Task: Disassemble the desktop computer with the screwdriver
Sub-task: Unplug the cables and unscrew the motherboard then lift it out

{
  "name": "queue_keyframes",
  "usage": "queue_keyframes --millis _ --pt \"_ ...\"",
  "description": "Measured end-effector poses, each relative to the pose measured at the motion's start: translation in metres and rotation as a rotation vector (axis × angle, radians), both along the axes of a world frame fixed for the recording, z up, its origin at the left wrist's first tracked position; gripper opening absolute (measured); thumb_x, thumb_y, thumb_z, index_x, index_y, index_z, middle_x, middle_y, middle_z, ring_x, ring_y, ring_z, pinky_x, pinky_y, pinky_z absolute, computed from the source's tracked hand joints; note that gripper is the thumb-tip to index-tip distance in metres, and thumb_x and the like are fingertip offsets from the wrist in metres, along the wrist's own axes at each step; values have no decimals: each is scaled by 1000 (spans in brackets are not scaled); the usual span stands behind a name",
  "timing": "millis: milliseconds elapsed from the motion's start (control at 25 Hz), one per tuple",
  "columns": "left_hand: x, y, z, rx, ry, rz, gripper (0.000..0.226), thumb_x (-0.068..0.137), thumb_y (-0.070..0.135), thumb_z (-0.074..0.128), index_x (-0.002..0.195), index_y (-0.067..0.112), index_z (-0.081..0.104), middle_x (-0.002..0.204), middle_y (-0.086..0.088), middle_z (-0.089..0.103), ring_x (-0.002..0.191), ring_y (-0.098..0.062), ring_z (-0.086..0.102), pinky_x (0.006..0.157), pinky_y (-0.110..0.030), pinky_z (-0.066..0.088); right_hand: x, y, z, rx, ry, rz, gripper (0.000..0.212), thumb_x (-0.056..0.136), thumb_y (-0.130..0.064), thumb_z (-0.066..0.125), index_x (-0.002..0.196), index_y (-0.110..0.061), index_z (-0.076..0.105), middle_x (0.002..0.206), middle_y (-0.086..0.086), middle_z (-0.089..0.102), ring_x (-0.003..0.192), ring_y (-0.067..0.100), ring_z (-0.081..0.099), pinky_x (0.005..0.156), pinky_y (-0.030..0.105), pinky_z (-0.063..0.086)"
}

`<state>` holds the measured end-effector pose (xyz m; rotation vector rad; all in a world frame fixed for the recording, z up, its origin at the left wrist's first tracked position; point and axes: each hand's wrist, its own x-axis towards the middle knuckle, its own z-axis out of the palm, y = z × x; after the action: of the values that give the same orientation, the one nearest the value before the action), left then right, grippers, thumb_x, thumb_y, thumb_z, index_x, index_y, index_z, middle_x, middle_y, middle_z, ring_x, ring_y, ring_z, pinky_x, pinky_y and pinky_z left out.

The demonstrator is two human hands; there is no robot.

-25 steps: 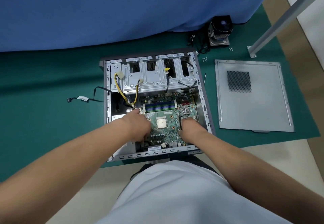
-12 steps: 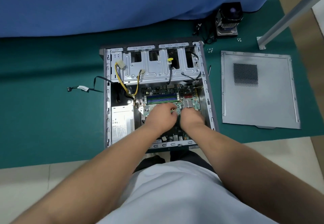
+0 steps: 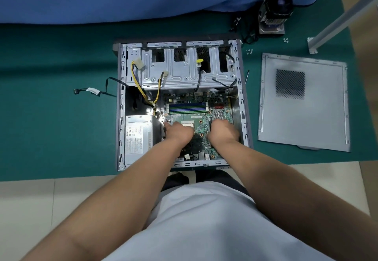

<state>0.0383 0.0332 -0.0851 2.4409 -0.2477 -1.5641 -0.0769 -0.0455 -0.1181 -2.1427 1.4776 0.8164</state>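
The open desktop case (image 3: 120, 105) lies flat on the green mat. Inside it, the green motherboard (image 3: 201, 120) shows its RAM sticks (image 3: 187, 107) and its bare CPU (image 3: 188, 124). My left hand (image 3: 178, 133) rests on the board's left part, with fingers reaching to its left edge. My right hand (image 3: 223, 131) sits on the board's right part, its fingers curled down at the edge. A thin screwdriver (image 3: 247, 76) lies on the mat just right of the case, untouched.
The removed side panel (image 3: 302, 105) lies to the right. A CPU cooler (image 3: 274, 13) and loose screws (image 3: 249, 51) sit at the back right by a metal post (image 3: 337, 19). In the case are the power supply (image 3: 137, 138) and drive cage (image 3: 184, 66). A cable (image 3: 92, 91) trails left.
Half a second ago both hands were together over the middle of the board. They have since spread apart, the left toward the left edge and the right toward the right edge.
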Motion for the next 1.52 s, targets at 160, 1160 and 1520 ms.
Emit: queue_keyframes --millis 160,1160,1520 --pt "1 6 -4 -93 -53 90 35 96 14 49 127 -1 56 126 -17 56 78 -22 54 59 -27 38 -1 0 -1 3 -13 1 8 91 -10 68 90 -14 61 78 4 57 70 24 60 53 28 44" --pt "8 10 -14 -97 85 301 51 99 15 48 149 11 43 147 -11 43 90 -18 50 82 -38 39 -2 -3 2 24 -109 -146 24 92 -23 72 77 -10 60 82 9 65 75 28 68 68 38 63" --pt "15 5 -20 -193 107 343 39 101 9 47 139 6 53 154 -13 43 137 -28 44 114 -39 37 -1 -3 4 -6 -237 -264 26 100 -17 61 75 -10 57 77 8 61 63 24 61 62 36 60"
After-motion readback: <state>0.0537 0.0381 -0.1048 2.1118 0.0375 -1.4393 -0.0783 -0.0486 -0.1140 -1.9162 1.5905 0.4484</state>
